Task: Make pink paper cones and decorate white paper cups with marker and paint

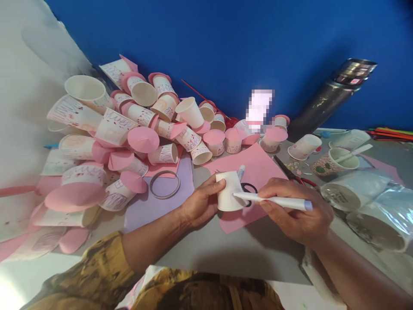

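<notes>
My left hand (201, 201) is closed round a small white paper cup (228, 191), held upside down over a pink paper sheet (254, 170). My right hand (295, 211) grips a white marker (274, 200) with a lilac end, its tip touching the cup's side. Black-handled scissors (250, 188) lie on the pink sheet just behind the cup. Another marker (240, 172) pokes up behind the cup.
A big heap of decorated paper cups with pink paper lids (129, 133) fills the left and back. A metal ring (164, 184) lies on lilac paper (155, 202). A steel flask (335, 97), a patterned bowl (335, 162) and plastic-wrapped cup stacks (374, 206) stand on the right.
</notes>
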`<move>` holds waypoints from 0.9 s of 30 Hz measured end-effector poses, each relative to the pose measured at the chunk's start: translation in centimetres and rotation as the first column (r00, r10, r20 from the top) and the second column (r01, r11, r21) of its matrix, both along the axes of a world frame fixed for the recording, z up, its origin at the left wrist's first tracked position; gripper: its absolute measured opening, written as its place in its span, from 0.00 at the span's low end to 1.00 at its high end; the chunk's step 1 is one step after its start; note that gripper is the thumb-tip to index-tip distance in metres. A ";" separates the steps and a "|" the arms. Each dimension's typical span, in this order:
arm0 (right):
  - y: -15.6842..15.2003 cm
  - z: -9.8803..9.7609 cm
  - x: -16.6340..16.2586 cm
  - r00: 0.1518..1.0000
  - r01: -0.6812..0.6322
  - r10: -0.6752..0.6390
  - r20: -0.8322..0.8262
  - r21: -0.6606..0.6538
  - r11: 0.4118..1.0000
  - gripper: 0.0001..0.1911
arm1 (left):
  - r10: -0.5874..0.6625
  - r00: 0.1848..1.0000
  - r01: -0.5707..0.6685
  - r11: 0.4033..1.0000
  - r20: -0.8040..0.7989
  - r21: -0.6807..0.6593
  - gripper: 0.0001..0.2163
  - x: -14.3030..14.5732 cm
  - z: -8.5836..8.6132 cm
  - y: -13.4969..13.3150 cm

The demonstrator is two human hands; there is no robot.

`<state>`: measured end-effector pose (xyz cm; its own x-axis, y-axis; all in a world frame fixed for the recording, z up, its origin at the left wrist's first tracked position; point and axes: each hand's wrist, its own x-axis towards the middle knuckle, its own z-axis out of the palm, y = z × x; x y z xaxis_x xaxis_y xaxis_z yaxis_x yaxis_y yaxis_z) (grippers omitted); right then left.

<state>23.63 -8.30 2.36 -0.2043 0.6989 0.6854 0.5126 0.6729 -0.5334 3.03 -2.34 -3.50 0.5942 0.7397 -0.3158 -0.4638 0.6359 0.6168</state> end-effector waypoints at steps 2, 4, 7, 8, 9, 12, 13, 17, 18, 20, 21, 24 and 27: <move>0.0 0.0 0.0 1.000 0.022 -0.022 0.007 0.002 1.000 0.08 | -0.001 1.000 0.001 1.000 0.000 0.002 0.22 0.0 0.1 0.0; 0.0 0.0 0.0 1.000 0.002 -0.002 0.021 -0.024 1.000 0.06 | 0.001 1.000 -0.001 1.000 -0.001 0.001 0.22 0.1 0.1 0.0; 0.1 0.0 0.1 1.000 -0.010 0.011 0.016 -0.021 1.000 0.04 | -0.001 1.000 0.001 1.000 0.002 0.000 0.21 0.1 0.1 0.0; 0.1 0.0 0.1 1.000 0.003 -0.003 0.014 -0.002 1.000 0.04 | -0.004 1.000 0.004 1.000 0.001 0.001 0.21 0.1 0.1 0.0; 0.1 0.0 0.1 1.000 0.022 -0.022 0.016 0.011 1.000 0.04 | -0.005 1.000 0.005 1.000 -0.001 0.003 0.21 0.1 0.0 0.0; 0.1 0.1 0.1 0.999 0.025 -0.025 0.035 -0.010 1.000 0.05 | -0.008 1.000 0.008 1.000 -0.010 0.014 0.22 0.1 -0.1 0.1; 0.1 0.1 0.1 0.999 0.008 -0.007 0.039 -0.031 0.999 0.05 | -0.010 1.000 0.010 1.000 -0.013 0.017 0.22 0.1 -0.1 0.1; 0.1 0.3 0.1 1.000 0.000 0.001 0.020 -0.029 1.000 0.04 | -0.018 1.000 0.018 1.000 -0.007 0.023 0.21 0.0 -0.2 0.0; 0.1 0.3 0.1 1.000 0.019 -0.019 0.014 -0.019 1.000 0.04 | -0.018 1.000 0.018 1.000 -0.004 0.026 0.20 0.0 -0.2 0.0; 0.1 0.3 0.0 0.999 0.028 -0.028 0.015 -0.022 0.999 0.04 | -0.018 1.000 0.018 0.999 -0.002 0.030 0.19 0.0 -0.1 0.0; 0.1 0.4 0.0 1.000 0.007 -0.006 0.021 -0.041 0.999 0.04 | -0.019 1.000 0.019 0.999 -0.003 0.030 0.19 0.0 -0.1 0.0; 0.2 0.4 0.1 0.997 -0.080 0.082 0.015 -0.085 0.993 0.05 | -0.020 1.000 0.020 1.000 -0.005 0.023 0.18 0.0 0.0 0.0; 0.2 0.5 0.2 0.998 -0.063 0.061 -0.018 -0.093 0.994 0.05 | -0.019 1.000 0.019 0.999 -0.003 0.025 0.18 -0.1 0.0 0.1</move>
<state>23.83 -8.12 2.83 -0.2391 0.7466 0.6208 0.4628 0.6497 -0.6031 2.95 -2.27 -3.47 0.6075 0.7359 -0.2989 -0.4499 0.6289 0.6341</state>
